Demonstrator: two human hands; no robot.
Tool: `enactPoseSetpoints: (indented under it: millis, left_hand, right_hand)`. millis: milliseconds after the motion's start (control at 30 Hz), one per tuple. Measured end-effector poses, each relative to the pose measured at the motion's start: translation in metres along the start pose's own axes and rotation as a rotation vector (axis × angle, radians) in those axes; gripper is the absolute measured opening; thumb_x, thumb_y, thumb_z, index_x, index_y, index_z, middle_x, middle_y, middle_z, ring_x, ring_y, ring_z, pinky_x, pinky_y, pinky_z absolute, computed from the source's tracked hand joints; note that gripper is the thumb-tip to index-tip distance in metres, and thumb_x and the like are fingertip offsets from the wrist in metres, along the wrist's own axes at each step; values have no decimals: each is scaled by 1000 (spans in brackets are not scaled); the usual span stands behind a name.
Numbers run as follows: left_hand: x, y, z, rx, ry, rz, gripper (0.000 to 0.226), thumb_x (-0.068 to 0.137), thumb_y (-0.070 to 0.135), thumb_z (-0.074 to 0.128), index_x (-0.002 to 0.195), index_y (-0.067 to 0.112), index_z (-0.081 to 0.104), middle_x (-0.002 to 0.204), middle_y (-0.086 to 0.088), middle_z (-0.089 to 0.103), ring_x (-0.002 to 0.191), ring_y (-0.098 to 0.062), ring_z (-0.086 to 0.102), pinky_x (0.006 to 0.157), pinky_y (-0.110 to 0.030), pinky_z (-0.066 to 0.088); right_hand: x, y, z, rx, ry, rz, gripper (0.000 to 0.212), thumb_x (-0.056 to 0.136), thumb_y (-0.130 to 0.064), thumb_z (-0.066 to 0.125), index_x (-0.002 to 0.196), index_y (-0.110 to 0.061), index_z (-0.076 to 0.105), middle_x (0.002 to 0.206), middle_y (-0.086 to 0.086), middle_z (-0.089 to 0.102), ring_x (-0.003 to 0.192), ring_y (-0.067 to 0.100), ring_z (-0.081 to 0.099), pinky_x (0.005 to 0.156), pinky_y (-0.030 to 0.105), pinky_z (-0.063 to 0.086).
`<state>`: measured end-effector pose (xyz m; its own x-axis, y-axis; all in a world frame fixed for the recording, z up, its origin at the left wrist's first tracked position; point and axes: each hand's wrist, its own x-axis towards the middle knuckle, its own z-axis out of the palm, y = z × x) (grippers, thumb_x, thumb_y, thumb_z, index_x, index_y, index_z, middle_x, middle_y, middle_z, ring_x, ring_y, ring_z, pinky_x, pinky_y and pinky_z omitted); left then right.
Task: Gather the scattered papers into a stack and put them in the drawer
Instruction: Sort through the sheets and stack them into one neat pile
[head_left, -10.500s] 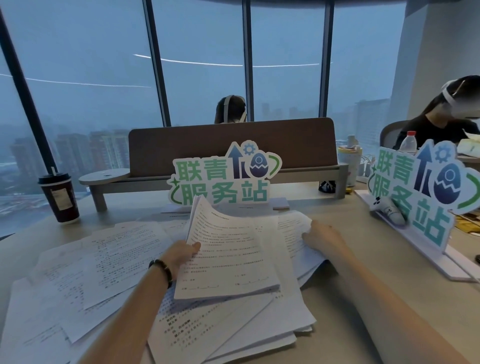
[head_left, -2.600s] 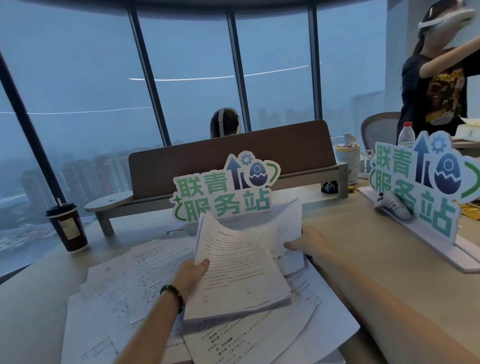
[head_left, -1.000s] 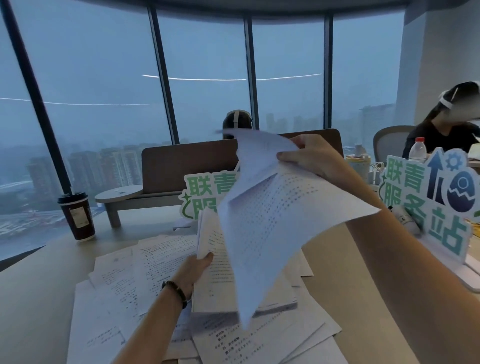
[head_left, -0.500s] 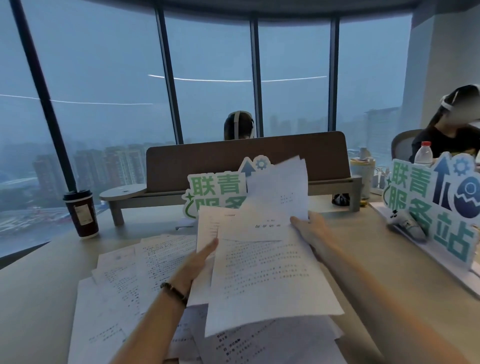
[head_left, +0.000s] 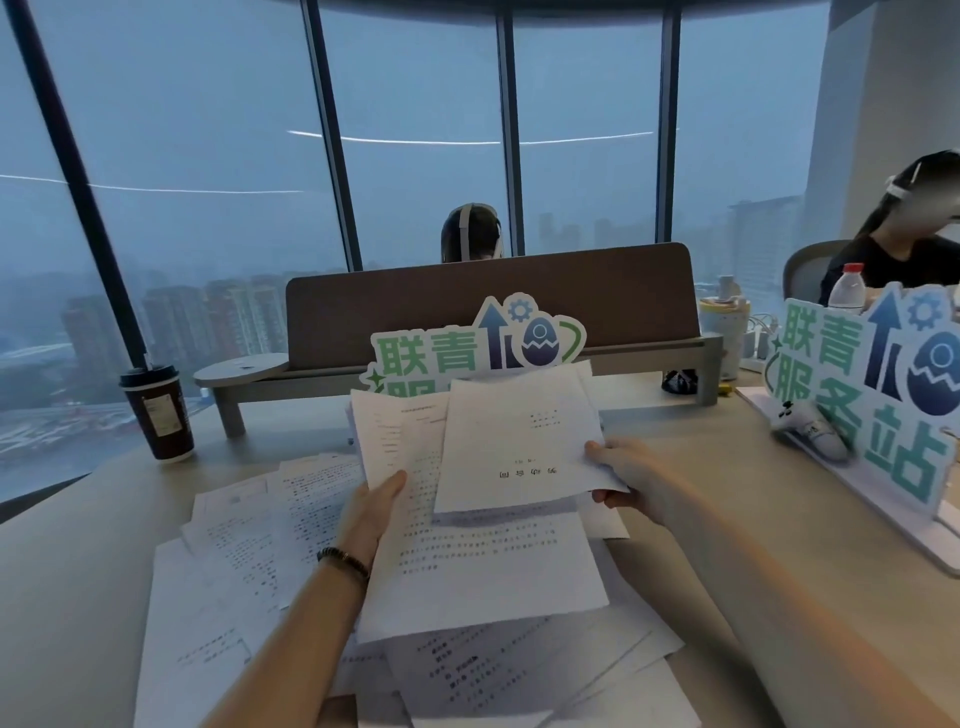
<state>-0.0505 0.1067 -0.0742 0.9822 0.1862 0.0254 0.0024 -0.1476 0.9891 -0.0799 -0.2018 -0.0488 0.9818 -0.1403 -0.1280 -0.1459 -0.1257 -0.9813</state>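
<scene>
Item 1, nearest: loose papers (head_left: 524, 670) on the desk (head_left: 72, 597), fanned below and between the forearms, overlapping at odd angles. A second spread of scattered sheets (head_left: 244, 540) lies left of the left forearm, touching the first.

Item 2: held stack (head_left: 483, 566), raised off the desk at centre, long axis running away from the person, top edge tilted up. Left hand (head_left: 371, 512) clamps its left edge, thumb on the printed face, fingers behind.

Item 3: single sheet (head_left: 514, 447), laid on the stack's upper half, skewed and overhanging to the right. Right hand (head_left: 631, 480) pinches its right edge, thumb on top. The hands are apart, one at each side of the bundle.

Relation governing the next move: the sheet is not square to the stack; judged, it must slide left and down to align. Remaining papers lie below and left, nearer the left hand. No drawer in view.

Item 4, beyond: green lettered sign (head_left: 475, 348), coffee cup (head_left: 158, 415) far left, second sign (head_left: 867, 395) right, desk divider (head_left: 493, 306), windows.

Change: one second ago the right hand held this sheet high in the air; it is now lowered onto the stack.
</scene>
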Motion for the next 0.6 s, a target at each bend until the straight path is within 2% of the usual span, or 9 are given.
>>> enactPoseSetpoints:
  millis: [100, 200, 267, 333, 400, 467, 533, 600]
  left_hand:
    - [2, -2, -2, -19, 65, 7, 39, 98, 25, 55, 130, 3, 59, 127, -15, 63, 109, -29, 59, 85, -31, 42]
    - [-2, 0, -1, -22, 116, -11, 39, 99, 27, 53, 130, 4, 59, 128, -16, 62, 116, -33, 58, 84, -32, 41]
    - [-5, 1, 0, -40, 142, 3, 39, 98, 31, 53, 128, 7, 61, 124, -15, 63, 112, -32, 59, 84, -32, 40]
    - [-8, 3, 1, -69, 161, 9, 42, 96, 42, 55, 120, 9, 66, 112, -11, 66, 102, -27, 60, 83, -32, 43]
    - [-8, 1, 2, -110, 176, -15, 49, 91, 55, 56, 106, 10, 71, 102, -10, 71, 93, -28, 65, 82, -36, 52]
    - [-8, 0, 3, -130, 183, -47, 53, 90, 57, 56, 97, 7, 72, 98, -14, 73, 86, -30, 68, 80, -42, 57]
    - [-11, 1, 6, -147, 177, -49, 59, 89, 62, 52, 94, 7, 72, 93, -14, 74, 84, -30, 69, 78, -41, 58]
    - [-15, 3, 8, -212, 136, -51, 58, 92, 62, 47, 97, 9, 72, 95, -13, 74, 86, -30, 69, 80, -40, 58]
  right_hand:
    - [-4, -2, -5, -36, -92, 14, 23, 100, -30, 56, 105, -9, 61, 83, 8, 73, 52, 19, 60, 45, 25, 51]
    - [-5, -1, -6, -134, -194, 30, 34, 98, -35, 60, 111, -4, 65, 86, 8, 75, 60, 21, 65, 49, 27, 55]
    - [-3, 2, -3, -181, -243, 49, 39, 96, -37, 62, 113, -3, 68, 99, 10, 76, 82, 26, 72, 69, 34, 60]
    - [-3, 3, 2, -187, -273, 83, 40, 95, -38, 62, 112, -2, 70, 105, 12, 76, 96, 29, 72, 85, 38, 57]
    - [-4, 5, 10, -158, -280, 100, 41, 95, -39, 63, 114, -3, 69, 106, 11, 75, 100, 30, 72, 87, 38, 58]
    - [-5, 6, 19, -152, -258, 88, 37, 94, -39, 65, 113, -8, 67, 108, 10, 75, 99, 29, 72, 86, 38, 59]
    - [-2, 7, 26, -204, -213, 19, 28, 93, -35, 67, 108, -12, 65, 110, 9, 73, 100, 28, 70, 91, 42, 57]
    - [0, 4, 27, -270, -142, -64, 25, 93, -31, 67, 110, -13, 64, 111, 7, 71, 97, 25, 69, 87, 39, 57]
